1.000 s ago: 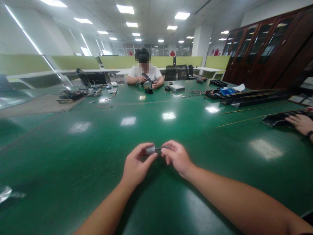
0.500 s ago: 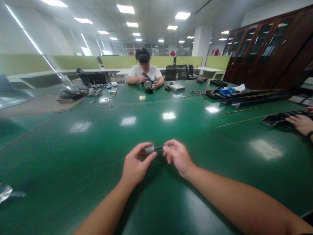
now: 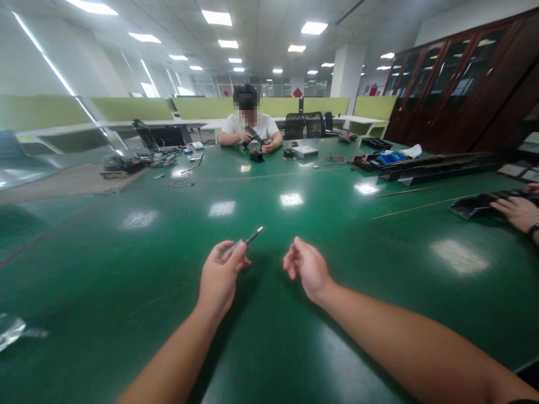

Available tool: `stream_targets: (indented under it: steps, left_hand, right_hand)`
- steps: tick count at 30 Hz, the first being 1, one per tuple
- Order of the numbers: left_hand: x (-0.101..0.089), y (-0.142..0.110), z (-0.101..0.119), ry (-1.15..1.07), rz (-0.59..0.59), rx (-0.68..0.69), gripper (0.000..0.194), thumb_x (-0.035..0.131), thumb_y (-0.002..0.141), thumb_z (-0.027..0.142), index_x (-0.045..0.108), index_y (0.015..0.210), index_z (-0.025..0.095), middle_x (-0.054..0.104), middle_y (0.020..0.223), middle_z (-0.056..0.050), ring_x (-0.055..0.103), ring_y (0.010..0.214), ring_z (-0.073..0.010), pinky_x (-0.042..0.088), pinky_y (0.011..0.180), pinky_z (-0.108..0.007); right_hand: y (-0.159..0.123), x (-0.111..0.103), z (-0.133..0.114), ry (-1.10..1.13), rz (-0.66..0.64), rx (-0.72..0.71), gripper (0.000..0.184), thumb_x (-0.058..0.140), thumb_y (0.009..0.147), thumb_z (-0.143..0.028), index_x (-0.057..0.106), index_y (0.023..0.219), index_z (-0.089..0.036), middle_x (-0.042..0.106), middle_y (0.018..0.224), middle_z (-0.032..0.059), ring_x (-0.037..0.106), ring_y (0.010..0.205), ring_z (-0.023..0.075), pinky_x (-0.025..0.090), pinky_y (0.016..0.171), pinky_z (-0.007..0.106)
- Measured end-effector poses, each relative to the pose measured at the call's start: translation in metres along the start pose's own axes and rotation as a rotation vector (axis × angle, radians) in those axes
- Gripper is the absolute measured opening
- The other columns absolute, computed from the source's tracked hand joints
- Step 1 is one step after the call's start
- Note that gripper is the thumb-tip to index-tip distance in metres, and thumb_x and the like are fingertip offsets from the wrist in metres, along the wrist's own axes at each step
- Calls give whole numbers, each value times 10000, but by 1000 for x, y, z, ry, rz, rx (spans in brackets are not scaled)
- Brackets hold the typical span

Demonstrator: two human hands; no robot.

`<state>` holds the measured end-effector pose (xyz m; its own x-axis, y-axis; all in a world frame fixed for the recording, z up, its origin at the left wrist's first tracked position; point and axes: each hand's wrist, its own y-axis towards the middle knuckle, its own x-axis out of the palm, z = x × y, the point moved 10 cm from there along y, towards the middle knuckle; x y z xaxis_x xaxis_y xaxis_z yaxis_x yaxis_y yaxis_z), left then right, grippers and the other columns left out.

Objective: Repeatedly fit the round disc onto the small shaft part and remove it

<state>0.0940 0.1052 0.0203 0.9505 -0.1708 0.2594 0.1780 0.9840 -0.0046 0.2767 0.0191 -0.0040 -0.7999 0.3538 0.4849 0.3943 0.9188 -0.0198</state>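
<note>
My left hand (image 3: pixel 221 275) is closed around a small grey cylinder with a thin dark shaft (image 3: pixel 254 234). The shaft sticks out past my fingers, tilted up and to the right, with a bright tip. My fingers and thumb cover most of the cylinder, so its exact kind is unclear. To the right, apart from the shaft, my right hand (image 3: pixel 309 270) hovers over the green table (image 3: pixel 269 325) with its fingers curled in and the thumb against them. Whatever may be inside those fingers is hidden.
Across the table a person (image 3: pixel 250 120) handles a dark tool. At the right edge another person's hand (image 3: pixel 516 212) rests on a black channel piece (image 3: pixel 467 206). Thin rods (image 3: pixel 415 210) lie nearby. A clear shiny item (image 3: pixel 10 331) is at the left; cables (image 3: pixel 183 177) lie farther back.
My right hand has let go of the shaft's end, and the two hands are farther apart. My left hand has moved left and turned the shaft from level to pointing upward.
</note>
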Motion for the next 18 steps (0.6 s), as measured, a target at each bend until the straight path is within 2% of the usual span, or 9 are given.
stream_targets:
  steps: [6,8,11,13,16,18]
  left_hand:
    - [7,-5,-4,-135,-138,-230,230,749,682,258,581,790,144,634,791,-36,615,648,-126,591,683,-286]
    - [6,-7,7,-187,-147,-236,197,741,680,238,594,777,150,643,792,-38,632,689,-137,595,703,-282]
    - [-4,-7,36,-115,-140,-132,272,812,644,244,590,779,164,690,871,-41,664,817,-158,585,704,-237]
    - [-21,-8,55,26,-110,-68,409,880,597,276,605,886,183,723,938,-40,675,904,-171,576,718,-212]
    - [-64,-20,72,250,-41,-56,707,948,503,390,608,1096,211,746,996,-61,685,967,-215,588,760,-242]
    - [-95,-37,76,383,8,-80,754,948,448,502,641,1073,212,751,995,-78,698,935,-256,608,732,-294]
  right_hand:
    - [-2,6,-1,-7,-30,13,395,564,874,-549,526,744,-177,608,530,-7,436,351,84,269,354,211]
    - [-3,7,-2,-11,-35,14,401,572,866,-556,526,743,-177,607,528,-7,431,352,84,271,358,212]
    - [-3,8,-2,-18,-44,18,412,583,853,-569,523,739,-178,601,521,-10,428,352,83,270,359,211]
    - [-2,8,-2,-23,-48,16,422,583,849,-579,521,735,-178,597,517,-11,426,350,83,261,355,210]
    - [-1,8,-1,-29,-51,11,429,574,851,-585,520,730,-178,599,516,-9,422,343,81,249,347,211]
    - [0,8,0,-30,-53,10,426,570,853,-582,520,730,-178,601,516,-8,423,342,82,250,344,213]
